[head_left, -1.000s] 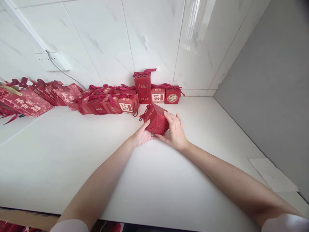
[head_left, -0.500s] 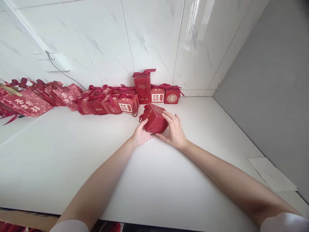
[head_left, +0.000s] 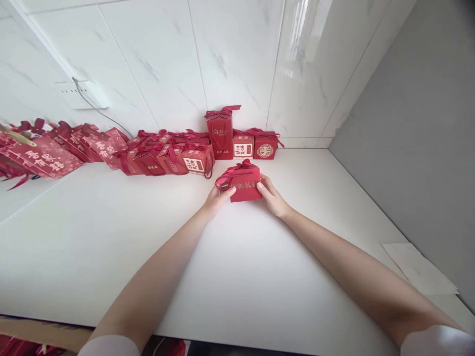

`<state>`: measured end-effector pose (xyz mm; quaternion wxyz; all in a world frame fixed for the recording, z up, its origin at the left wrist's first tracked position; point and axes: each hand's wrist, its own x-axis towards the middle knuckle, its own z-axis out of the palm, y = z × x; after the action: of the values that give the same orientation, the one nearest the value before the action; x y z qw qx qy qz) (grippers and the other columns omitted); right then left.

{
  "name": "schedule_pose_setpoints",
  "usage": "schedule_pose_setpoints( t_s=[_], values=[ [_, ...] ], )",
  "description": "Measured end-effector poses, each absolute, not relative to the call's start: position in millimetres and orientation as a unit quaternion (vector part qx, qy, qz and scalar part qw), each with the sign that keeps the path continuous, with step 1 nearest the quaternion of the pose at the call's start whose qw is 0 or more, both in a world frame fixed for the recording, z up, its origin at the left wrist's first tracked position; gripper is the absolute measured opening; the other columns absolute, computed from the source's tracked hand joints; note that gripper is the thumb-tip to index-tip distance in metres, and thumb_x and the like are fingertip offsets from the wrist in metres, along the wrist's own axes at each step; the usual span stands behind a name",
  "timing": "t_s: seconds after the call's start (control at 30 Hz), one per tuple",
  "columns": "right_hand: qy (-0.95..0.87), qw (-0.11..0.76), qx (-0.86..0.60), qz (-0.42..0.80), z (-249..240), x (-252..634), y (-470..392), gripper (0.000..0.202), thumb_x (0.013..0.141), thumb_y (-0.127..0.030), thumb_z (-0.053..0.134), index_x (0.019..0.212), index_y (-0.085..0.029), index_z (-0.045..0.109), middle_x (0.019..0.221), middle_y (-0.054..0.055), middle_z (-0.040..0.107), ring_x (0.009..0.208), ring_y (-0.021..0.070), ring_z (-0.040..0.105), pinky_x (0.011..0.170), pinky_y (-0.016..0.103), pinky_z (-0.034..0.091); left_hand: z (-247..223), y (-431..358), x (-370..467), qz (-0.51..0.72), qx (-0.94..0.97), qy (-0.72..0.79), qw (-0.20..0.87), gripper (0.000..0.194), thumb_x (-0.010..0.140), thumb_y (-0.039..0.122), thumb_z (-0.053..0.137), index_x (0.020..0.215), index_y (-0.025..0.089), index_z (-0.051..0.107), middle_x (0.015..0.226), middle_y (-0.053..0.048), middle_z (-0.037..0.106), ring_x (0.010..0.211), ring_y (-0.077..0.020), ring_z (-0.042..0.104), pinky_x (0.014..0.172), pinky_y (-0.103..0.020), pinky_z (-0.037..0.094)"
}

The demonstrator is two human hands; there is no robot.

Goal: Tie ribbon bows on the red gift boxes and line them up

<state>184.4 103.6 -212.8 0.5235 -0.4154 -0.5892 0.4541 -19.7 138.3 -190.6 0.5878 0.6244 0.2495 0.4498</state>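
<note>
White marbled tile wall point(head_left: 233, 54) behind, white surface point(head_left: 222, 287) in front of it. Going left to right: patterned red gift bags point(head_left: 48, 158) with gold lettering lean in a bunch at far left; below them, past the front edge, a cardboard flap point(head_left: 40, 332) with red items next to it. Socket panel point(head_left: 83, 94) on the wall, gray cable point(head_left: 100, 112) running down behind the goods. Next, a packed cluster of ribboned red boxes point(head_left: 146, 160), sides touching. Left grip point(head_left: 217, 199) (bare hand) has its thumb on the front of the held red box point(head_left: 245, 195), fingers mostly hidden behind the left side. Box is roughly upright, bow on top, lettered face toward the wearer, just in front of the back row; can't tell if its base touches down. Back row: tall red box point(head_left: 218, 136), double-happiness box point(head_left: 243, 148), round-emblem box point(head_left: 265, 149). Right grip point(head_left: 273, 199) is closed round the right edge, thumb in front, so both pinch the same box. Far right: white sheet point(head_left: 417, 269) by the gray panel point(head_left: 419, 123).
</note>
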Motion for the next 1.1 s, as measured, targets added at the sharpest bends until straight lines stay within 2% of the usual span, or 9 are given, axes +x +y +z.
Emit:
schedule_pose_setpoints(
  t_s=[0.17,0.43,0.63,1.1],
  values=[
    [-0.601,0.52,-0.421,0.438,-212.3,185.7,102.8,0.058,0.094,-0.06,0.044,0.139,-0.025,0.039,0.148,0.009,0.044,0.136,0.0265,0.041,0.114,0.046,0.034,-190.7,138.0,-20.3,0.437,0.631,0.256,0.588,0.049,0.088,0.038,0.062,0.134,0.022,0.054,0.137,-0.008,0.058,0.13,-0.0317,0.05,0.11,-0.047,0.041],
    [-0.592,0.508,-0.446,0.438,-211.0,187.1,103.5,0.054,0.093,-0.06,0.045,0.134,-0.026,0.043,0.142,0.007,0.051,0.131,0.0246,0.047,0.11,0.042,0.039,-191.8,136.5,-18.2,0.436,0.649,0.26,0.567,0.055,0.093,0.044,0.054,0.143,0.024,0.045,0.147,-0.006,0.049,0.139,-0.0291,0.039,0.118,-0.045,0.029],
    [-0.585,0.505,-0.455,0.442,-211.2,188.2,104.3,0.052,0.093,-0.061,0.044,0.13,-0.024,0.046,0.138,0.007,0.054,0.126,0.0231,0.051,0.108,0.04,0.039,-194.8,138.7,-23.3,0.418,0.652,0.313,0.55,0.06,0.091,0.05,0.053,0.144,0.025,0.043,0.145,-0.005,0.051,0.136,-0.0289,0.044,0.115,-0.043,0.032],
    [-0.587,0.504,-0.458,0.438,-211.9,189.4,105.5,0.052,0.093,-0.063,0.044,0.129,-0.025,0.047,0.137,0.006,0.056,0.126,0.0234,0.052,0.107,0.04,0.041,-198.0,140.7,-23.9,0.429,0.644,0.316,0.548,0.059,0.09,0.05,0.056,0.142,0.025,0.046,0.139,-0.005,0.057,0.132,-0.0281,0.048,0.113,-0.042,0.033]
  ],
)
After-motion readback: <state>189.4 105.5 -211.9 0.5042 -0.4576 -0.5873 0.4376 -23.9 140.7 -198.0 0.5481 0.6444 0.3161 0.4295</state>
